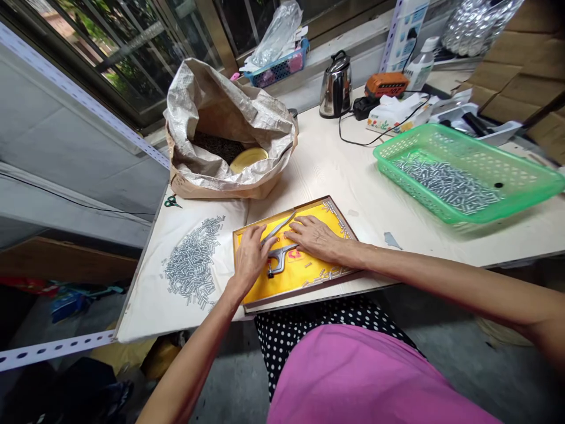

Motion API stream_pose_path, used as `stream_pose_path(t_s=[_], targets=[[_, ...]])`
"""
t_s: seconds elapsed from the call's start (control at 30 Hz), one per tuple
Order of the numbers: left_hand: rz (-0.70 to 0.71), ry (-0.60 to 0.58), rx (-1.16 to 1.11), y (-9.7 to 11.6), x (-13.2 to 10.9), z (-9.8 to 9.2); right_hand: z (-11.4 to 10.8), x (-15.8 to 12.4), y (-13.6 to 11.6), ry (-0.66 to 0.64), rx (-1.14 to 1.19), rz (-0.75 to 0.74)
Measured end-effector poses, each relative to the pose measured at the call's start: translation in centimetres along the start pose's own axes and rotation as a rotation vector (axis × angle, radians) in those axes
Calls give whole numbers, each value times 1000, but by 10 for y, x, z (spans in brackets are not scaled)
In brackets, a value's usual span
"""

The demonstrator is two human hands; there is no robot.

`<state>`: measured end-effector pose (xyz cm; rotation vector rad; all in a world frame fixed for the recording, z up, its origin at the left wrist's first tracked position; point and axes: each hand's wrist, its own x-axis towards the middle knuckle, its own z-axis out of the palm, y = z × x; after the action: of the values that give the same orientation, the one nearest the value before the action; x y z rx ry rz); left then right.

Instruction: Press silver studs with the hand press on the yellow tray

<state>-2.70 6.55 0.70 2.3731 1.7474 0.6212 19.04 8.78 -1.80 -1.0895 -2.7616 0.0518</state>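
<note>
A shallow yellow-lined tray (291, 281) with a brown frame lies at the near edge of the white table. In it lies a grey metal tool (279, 259) with long handles, and small metal pins sit along its right and bottom edges. My left hand (251, 254) rests on the tray's left part, fingers curled against the tool's handle. My right hand (314, 237) lies flat on the tray, fingers stretched toward the tool's upper arm. Whether either hand pinches a pin is not visible.
A heap of small metal pins (194, 264) lies left of the tray. A green basket (463, 172) of pins stands at the right. An open paper sack (229, 126) sits behind, with green scissors (172, 202) beside it, a kettle (336, 87) and boxes farther back.
</note>
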Motion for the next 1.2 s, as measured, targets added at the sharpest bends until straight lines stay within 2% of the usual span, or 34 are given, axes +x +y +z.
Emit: stream_pose_path(t_s=[0.13, 0.23, 0.3, 0.4, 0.47, 0.53, 0.7, 0.9, 0.97, 1.1, 1.2], targets=[[-205, 138, -38, -33, -12, -31, 8, 0, -3, -69, 34, -68], [-367, 197, 93, -65, -27, -58, 13, -7, -2, 16, 93, -102], [-464, 172, 195, -85, -40, -73, 16, -17, 3, 106, 118, -96], [-559, 24, 292, -105, -63, -83, 16, -34, 16, 202, 104, -68], [-585, -88, 343, -110, -74, -83, 15, -44, 23, 248, 131, -22], [-601, -137, 397, -112, -78, -78, 14, -51, 26, 287, 167, 26], [-723, -131, 479, -109, -61, -64, 15, -51, 18, 345, 188, 31], [-904, -166, 413, -113, -46, -58, 17, -40, 1, 362, 222, -25], [-947, -170, 384, -116, -45, -59, 17, -36, -3, 327, 216, -27], [-1000, -191, 337, -118, -43, -62, 20, -34, -7, 173, 206, -18], [-983, -208, 315, -119, -42, -64, 22, -37, -5, 144, 208, 12]])
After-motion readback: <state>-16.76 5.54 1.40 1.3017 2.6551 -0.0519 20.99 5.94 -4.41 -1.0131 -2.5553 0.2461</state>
